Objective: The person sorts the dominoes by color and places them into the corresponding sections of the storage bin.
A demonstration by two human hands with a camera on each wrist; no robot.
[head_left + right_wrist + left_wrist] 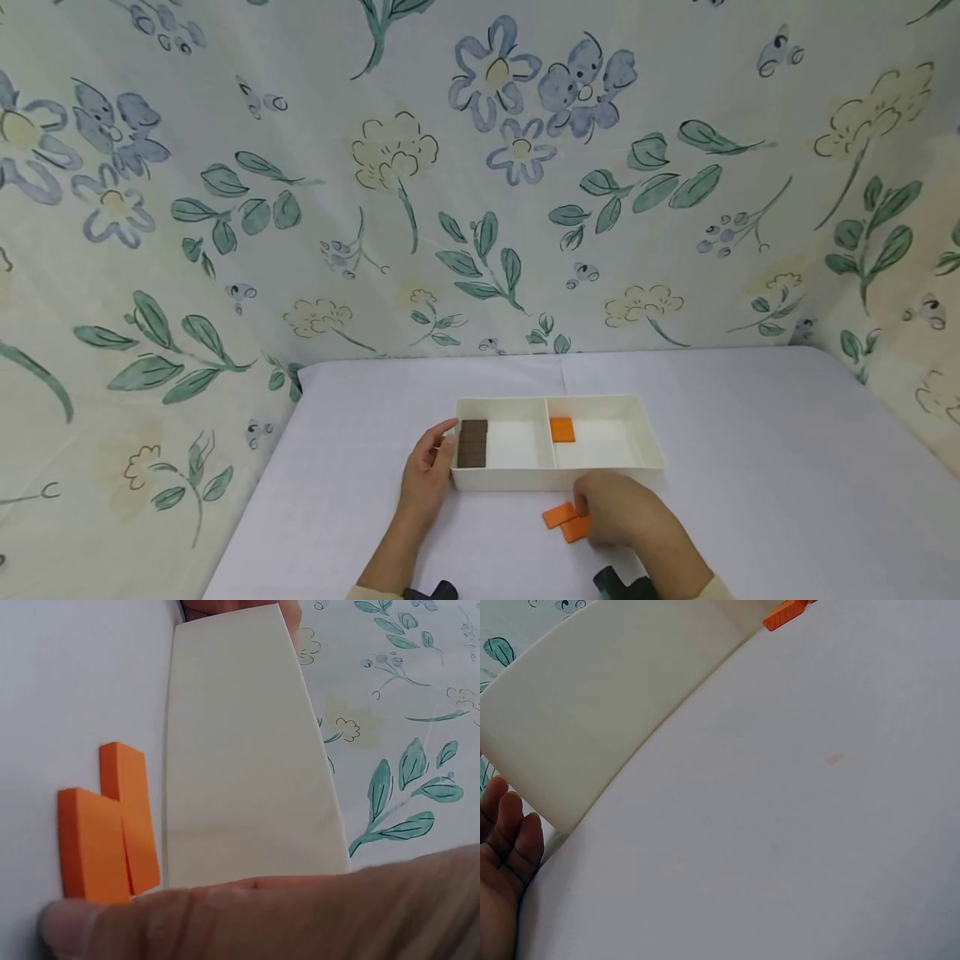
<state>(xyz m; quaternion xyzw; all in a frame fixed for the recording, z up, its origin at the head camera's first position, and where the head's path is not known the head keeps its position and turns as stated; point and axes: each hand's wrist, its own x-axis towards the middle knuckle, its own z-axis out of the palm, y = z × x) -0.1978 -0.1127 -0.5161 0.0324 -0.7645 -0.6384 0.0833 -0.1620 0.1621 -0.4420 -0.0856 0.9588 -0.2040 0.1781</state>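
Note:
A white two-compartment box stands on the table. Brown rectangular blocks line the left wall of its left compartment. One orange block lies against the divider in the right compartment. My left hand rests at the box's left end, fingers loosely bent beside the wall. In front of the box, my right hand reaches down over loose orange blocks. In the right wrist view its thumb touches or covers the near end of an orange block; the other fingertips are hidden.
A white cloth covers the table. Floral fabric hangs behind and at both sides. Dark wrist-worn devices show at the lower edge of the head view.

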